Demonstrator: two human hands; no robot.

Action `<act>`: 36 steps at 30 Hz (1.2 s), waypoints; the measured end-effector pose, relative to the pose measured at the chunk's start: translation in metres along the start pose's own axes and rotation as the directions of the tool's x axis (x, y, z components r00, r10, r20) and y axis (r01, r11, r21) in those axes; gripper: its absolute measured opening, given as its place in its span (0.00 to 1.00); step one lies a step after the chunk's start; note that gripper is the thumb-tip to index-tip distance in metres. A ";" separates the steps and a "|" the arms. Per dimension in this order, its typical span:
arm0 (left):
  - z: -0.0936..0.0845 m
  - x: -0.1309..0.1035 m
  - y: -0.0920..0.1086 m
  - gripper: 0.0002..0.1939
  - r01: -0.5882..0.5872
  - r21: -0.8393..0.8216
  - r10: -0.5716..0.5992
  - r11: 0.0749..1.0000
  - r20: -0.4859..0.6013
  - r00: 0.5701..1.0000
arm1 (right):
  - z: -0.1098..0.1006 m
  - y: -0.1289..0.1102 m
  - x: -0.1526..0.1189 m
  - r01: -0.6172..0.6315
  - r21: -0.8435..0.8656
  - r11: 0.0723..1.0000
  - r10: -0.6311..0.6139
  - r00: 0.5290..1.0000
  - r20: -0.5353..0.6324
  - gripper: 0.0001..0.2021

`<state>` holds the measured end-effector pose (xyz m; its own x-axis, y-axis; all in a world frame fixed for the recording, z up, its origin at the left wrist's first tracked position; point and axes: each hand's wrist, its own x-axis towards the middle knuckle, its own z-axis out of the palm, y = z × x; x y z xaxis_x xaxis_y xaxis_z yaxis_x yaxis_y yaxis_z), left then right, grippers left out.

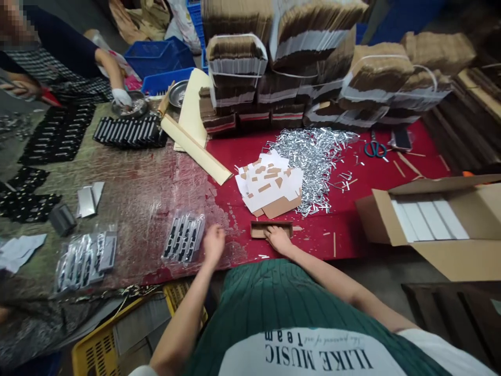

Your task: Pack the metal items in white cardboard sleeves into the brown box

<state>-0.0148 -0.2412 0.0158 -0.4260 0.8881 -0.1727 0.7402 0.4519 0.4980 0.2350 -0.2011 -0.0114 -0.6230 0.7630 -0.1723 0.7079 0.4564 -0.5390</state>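
Observation:
A small open brown cardboard box [258, 230] lies on the red cloth near the table's front edge. My right hand [278, 239] reaches into it, fingers bent against its inside; whether they grip anything is too small to tell. Beside a group of plastic-wrapped grey and black parts [183, 237] is my left hand [215, 243], slightly blurred, its fingers curled and their tips hard to make out. Behind the box are white and brown card pieces [270, 180] and a heap of shiny metal pieces [313, 162].
Stacked cardboard bundles [238, 68] line the back. An open carton [399, 222] holding white boxes stands right; scissors [376, 149] lie beyond it. At the back left, another person's gloved hand [122, 98] is at a metal bowl. More wrapped parts [86, 258] lie front left.

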 end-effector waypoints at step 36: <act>0.002 -0.040 0.032 0.32 -0.480 -0.069 0.481 0.874 0.258 0.838 | 0.006 0.045 -0.036 -0.617 -0.019 0.787 0.617 0.787 -0.014 0.14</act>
<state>0.0265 -0.2622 0.0370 0.1333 0.9832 -0.1247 0.8159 -0.0374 0.5769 0.2875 -0.2105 -0.0346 -0.0493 0.8883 -0.4566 0.9478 -0.1026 -0.3020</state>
